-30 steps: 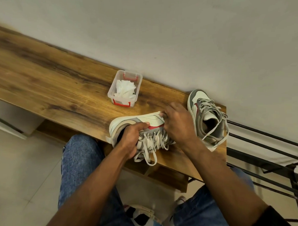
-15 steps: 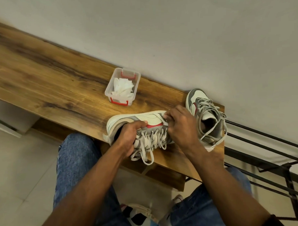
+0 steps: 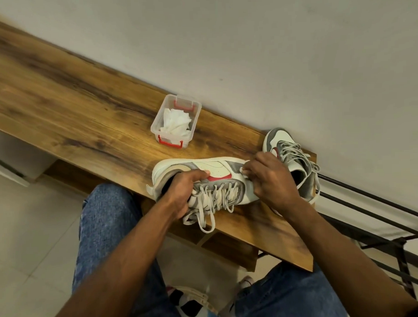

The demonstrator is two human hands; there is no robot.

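Sneaker [image 3: 218, 168] on side | left hand [image 3: 180, 193] grips collar | right hand [image 3: 272, 182] curled over toe

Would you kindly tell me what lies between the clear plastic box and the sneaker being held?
Only bare wooden tabletop lies between the box and the sneaker, as the head view shows.

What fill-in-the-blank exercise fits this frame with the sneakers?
The white, grey and red lace-up sneaker lies on the brown ___ tabletop.
The clear plastic box with red latches holds crumpled ___ tissue.
The left hand grips the sneaker's heel opening while the right hand holds its ___ end.
Missing: wooden; white; toe.
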